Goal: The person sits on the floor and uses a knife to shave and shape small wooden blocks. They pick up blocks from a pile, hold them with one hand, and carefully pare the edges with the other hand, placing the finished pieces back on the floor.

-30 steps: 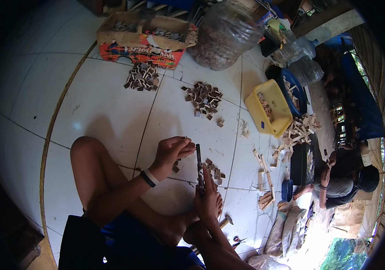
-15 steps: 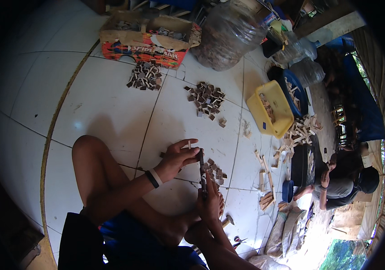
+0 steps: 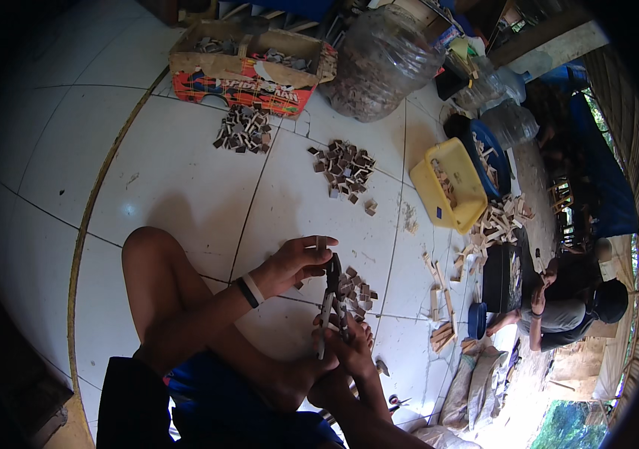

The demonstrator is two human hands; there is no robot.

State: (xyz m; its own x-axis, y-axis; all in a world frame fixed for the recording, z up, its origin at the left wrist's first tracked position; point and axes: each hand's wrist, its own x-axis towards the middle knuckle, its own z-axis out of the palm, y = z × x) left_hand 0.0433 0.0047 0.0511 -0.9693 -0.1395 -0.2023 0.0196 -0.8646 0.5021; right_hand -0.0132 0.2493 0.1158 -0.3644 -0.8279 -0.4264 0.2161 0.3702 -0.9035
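One small piece (image 3: 321,244) in hand, more heaped loose.
Your left fingertips pinch it beside the pliers (image 3: 333,279); your right hand (image 3: 348,350) wraps their spread handles. Piles (image 3: 344,169) lie ahead (which are finished, I cannot tell).
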